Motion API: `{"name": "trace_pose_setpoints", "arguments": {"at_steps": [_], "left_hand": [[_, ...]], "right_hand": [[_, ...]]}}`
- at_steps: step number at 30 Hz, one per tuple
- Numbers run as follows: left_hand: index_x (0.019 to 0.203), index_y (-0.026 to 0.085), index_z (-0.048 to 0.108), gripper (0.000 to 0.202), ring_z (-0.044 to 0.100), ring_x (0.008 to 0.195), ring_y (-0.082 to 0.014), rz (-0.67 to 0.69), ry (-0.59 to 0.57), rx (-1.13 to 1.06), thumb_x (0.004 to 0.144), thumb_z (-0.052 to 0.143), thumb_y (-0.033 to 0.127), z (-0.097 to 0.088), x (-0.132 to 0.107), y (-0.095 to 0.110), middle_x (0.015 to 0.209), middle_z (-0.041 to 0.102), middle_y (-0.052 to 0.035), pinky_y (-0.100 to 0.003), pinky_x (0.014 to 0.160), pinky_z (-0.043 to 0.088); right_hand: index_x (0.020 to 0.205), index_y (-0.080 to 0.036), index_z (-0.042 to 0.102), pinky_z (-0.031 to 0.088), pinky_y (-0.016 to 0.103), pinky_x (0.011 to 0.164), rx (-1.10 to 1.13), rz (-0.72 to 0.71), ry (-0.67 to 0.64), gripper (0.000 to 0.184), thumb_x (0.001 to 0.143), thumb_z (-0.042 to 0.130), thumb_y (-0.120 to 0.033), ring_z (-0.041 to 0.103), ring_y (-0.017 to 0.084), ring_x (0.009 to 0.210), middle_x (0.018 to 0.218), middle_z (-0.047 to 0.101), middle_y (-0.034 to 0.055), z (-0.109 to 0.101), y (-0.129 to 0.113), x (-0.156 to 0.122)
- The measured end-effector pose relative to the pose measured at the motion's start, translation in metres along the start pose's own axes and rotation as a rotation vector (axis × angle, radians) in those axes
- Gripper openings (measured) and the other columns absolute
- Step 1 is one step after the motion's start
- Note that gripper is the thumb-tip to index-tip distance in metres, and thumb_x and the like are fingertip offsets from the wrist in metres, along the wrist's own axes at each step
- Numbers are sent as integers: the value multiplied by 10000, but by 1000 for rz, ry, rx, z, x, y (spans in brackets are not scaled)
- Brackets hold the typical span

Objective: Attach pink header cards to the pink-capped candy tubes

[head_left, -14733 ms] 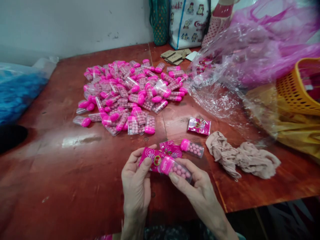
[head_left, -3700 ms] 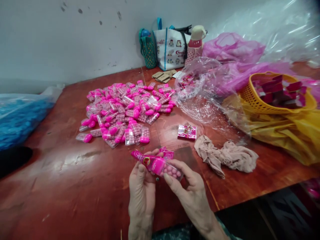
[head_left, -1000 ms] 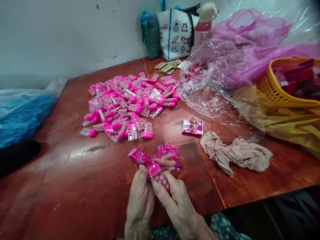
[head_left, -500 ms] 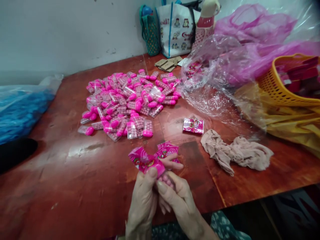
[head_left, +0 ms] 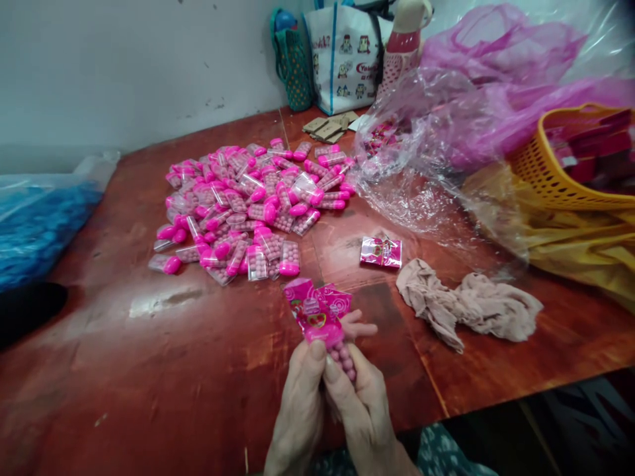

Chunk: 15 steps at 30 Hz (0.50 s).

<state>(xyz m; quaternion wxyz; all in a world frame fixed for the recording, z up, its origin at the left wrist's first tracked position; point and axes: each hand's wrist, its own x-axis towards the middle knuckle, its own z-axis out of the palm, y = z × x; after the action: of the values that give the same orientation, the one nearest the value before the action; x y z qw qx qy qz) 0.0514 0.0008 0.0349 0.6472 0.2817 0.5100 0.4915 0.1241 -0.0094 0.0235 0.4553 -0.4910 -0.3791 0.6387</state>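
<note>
Left hand [head_left: 300,403] and right hand [head_left: 364,396], fingers pinching one clear plastic container of pink balls [head_left: 343,360] by its bright pink cap end and body, thumbs side by side, glossy magenta printed wrapper [head_left: 299,299] at the cap. Just beyond fingers, magenta printed sheets [head_left: 340,301] on reddish-brown wooden surface [head_left: 208,377]. Farther out: ahead-left, heap of pink-capped containers [head_left: 258,205]; ahead-right, shiny magenta packet [head_left: 381,252], crumpled beige cloth [head_left: 489,307], yellow perforated plastic basket [head_left: 550,175].
</note>
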Motion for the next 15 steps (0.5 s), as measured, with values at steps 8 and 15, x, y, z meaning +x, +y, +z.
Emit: {"name": "trace_pose_setpoints", "arguments": {"at_steps": [8, 15], "left_hand": [[887, 151, 679, 279, 621, 786, -194, -28, 67, -175, 831, 506, 363, -6, 2, -3, 852, 684, -90, -288, 703, 482], [790, 135, 593, 346, 481, 385, -80, -93, -98, -103, 778, 535, 476, 3, -1, -21, 515, 577, -13, -156, 339, 321]], "right_hand": [[940, -151, 600, 419, 330, 715, -617, -435, 213, 227, 861, 476, -324, 535, 225, 805, 852, 581, 93, -35, -26, 5], [772, -200, 652, 445, 288, 744, -190, -151, 22, 281, 899, 440, -333, 553, 180, 827, 845, 596, 34, -38, -35, 22]]}}
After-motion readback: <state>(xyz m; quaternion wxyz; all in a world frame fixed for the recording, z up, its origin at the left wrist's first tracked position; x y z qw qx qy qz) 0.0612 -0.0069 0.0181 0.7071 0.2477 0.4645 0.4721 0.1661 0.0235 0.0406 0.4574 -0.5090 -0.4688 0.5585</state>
